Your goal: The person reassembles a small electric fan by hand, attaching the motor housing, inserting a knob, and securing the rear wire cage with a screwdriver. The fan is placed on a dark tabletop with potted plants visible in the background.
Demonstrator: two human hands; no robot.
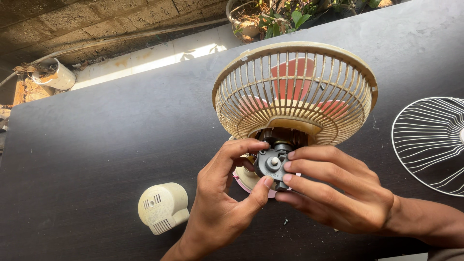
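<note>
The fingers (288, 166) of the right hand (338, 193) and those of the left hand (227, 198) are pinched together from both sides on a small dark grey gear housing (271, 164), with a pale knob at its middle, seated at the back of a fan motor (282, 140). That motor sits in the hub of a cream plastic fan guard (295, 92), which stands tilted on the dark worktop (96, 145) with pink blades (290, 72) showing through its ribs. By the look of it, the step in hand is working the grey housing loose from, or onto, the motor; the next move would call for a steady, even pull or press along the shaft, with the guard kept from tipping. A small screw (286, 222) lies just below the hands and could easily be knocked away. A cream motor cover (163, 207) lies to the left, well apart, and a white wire grille (430, 145) lies flat at the right edge.
</note>
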